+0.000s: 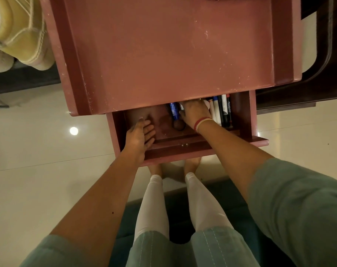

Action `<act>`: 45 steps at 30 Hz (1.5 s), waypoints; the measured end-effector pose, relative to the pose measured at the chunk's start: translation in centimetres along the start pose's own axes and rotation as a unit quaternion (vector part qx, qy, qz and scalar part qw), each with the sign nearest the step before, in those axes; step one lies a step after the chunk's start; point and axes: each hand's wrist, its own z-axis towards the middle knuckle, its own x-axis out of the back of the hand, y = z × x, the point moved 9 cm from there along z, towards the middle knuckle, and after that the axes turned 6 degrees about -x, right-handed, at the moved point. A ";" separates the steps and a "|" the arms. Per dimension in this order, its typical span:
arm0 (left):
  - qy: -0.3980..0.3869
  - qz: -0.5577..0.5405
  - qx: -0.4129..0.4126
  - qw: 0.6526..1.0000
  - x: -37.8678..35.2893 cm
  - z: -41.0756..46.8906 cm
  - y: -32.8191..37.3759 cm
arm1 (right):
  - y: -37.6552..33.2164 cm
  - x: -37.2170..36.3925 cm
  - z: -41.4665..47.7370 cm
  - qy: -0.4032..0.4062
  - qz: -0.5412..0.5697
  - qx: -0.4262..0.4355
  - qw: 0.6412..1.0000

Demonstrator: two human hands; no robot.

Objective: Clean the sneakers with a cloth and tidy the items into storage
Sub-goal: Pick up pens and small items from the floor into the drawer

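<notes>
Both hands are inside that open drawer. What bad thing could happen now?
1. Pinched fingers: the left hand and right hand both reach into the drawer, right under the tabletop edge. If the drawer slid in, fingers might get caught.
2. Scattered pens: the right hand is pushed in among the markers, so it could knock the side-by-side row loose.
3. The right hand's fingertips are hidden under the tabletop, so it may be feeling around partly blind.
</notes>
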 end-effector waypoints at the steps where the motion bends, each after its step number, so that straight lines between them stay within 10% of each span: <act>1: 0.000 0.000 -0.001 1.000 0.1 0.0 0.0 | 0.0 -0.2 0.0 -0.002 0.002 0.009 1.000; 9: -0.001 0.005 -0.012 1.000 0.7 -0.9 0.6 | 2.2 1.3 -2.1 0.050 0.139 -0.040 0.988; 18: 0.141 -0.046 -0.105 0.983 4.5 -8.1 3.7 | 6.0 8.3 -17.8 0.216 0.413 -0.309 0.829; 20: 0.221 -0.100 -0.089 0.966 5.9 -10.4 2.7 | 7.7 6.2 -21.0 0.206 0.484 -0.446 0.725; 22: 0.279 -0.157 -0.039 0.947 6.6 -11.9 0.8 | 7.4 2.2 -23.5 0.112 0.629 -0.575 0.511; 24: 0.284 -0.201 0.028 0.937 6.4 -12.5 -1.4 | 4.4 0.4 -23.9 0.010 0.762 -0.564 0.318; 25: 0.258 -0.222 0.051 0.939 5.9 -12.6 -2.2 | 3.6 0.3 -23.7 -0.010 0.792 -0.544 0.278; 38: 0.129 -0.425 -0.020 0.896 4.3 -11.3 -1.7 | 3.6 0.8 -18.6 -0.032 0.931 -0.319 0.176; 45: 0.041 -0.387 -0.057 0.919 3.2 -9.0 3.0 | 3.5 3.0 -14.0 -0.025 0.941 -0.271 0.203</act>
